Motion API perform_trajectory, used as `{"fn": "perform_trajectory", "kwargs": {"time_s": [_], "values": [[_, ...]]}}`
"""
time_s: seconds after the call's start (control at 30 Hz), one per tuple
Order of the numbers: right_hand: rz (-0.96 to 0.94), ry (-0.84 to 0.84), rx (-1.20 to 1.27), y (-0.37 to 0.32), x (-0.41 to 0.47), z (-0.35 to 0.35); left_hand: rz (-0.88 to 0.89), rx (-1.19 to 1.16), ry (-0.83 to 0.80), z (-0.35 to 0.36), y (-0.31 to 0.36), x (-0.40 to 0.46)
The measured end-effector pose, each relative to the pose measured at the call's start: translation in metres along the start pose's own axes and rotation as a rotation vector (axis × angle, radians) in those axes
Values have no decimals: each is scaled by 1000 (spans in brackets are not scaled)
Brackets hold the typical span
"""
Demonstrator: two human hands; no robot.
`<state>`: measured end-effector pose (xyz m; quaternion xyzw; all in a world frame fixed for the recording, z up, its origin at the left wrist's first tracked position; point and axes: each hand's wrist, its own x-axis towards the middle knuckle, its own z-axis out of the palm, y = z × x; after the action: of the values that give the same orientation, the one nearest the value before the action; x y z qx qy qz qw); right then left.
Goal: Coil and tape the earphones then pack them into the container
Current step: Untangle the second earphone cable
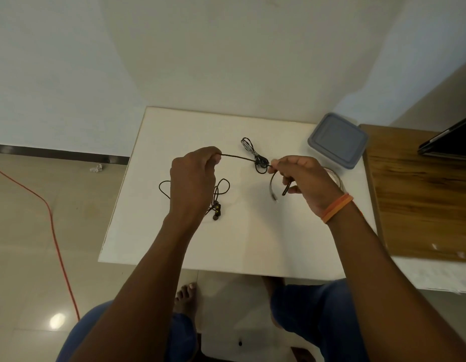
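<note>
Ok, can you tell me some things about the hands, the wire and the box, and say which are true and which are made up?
1. Both hands hold the same dark earphone cable. True: the left hand pinches one part and the right hand grips another, with the cable stretched between them.
2. The grey-lidded container is open. False: its lid is on.
3. The earbuds are inside the container. False: they lie on the white table near the left wrist.
4. A second bundled cable lies on the table behind the hands. True.
5. The orange wristband is on the left wrist. False: it is on the right wrist.
</note>
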<state>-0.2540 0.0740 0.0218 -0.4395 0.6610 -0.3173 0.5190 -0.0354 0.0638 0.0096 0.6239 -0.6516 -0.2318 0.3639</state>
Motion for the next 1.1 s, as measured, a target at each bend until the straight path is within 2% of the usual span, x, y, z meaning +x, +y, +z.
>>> {"fn": "perform_trajectory", "kwargs": {"time_s": [0.17, 0.27, 0.47, 0.53, 0.7, 0.9, 1.03, 1.1], "values": [[62, -89, 473, 0, 4, -4, -42, -64, -33, 0, 5, -1], [75, -83, 668, 0, 4, -5, -41, -81, -28, -1, 4, -2], [128, 148, 1113, 3, 9, -14, -104, -75, 33, -3, 0, -1], [120, 211, 1190, 9, 11, -17, -139, -94, 55, -5, -1, -1], [213, 323, 980, 16, 15, -21, -182, -111, 103, -7, -1, 0], [374, 217, 670, 14, 11, -8, -239, -215, 84, -8, 5, 1], [187, 16, 210, 4, -1, -7, -140, -218, -61, -3, 8, -2], [91, -110, 135, 1, -5, -4, -85, -193, -129, -2, 8, -2]]}}
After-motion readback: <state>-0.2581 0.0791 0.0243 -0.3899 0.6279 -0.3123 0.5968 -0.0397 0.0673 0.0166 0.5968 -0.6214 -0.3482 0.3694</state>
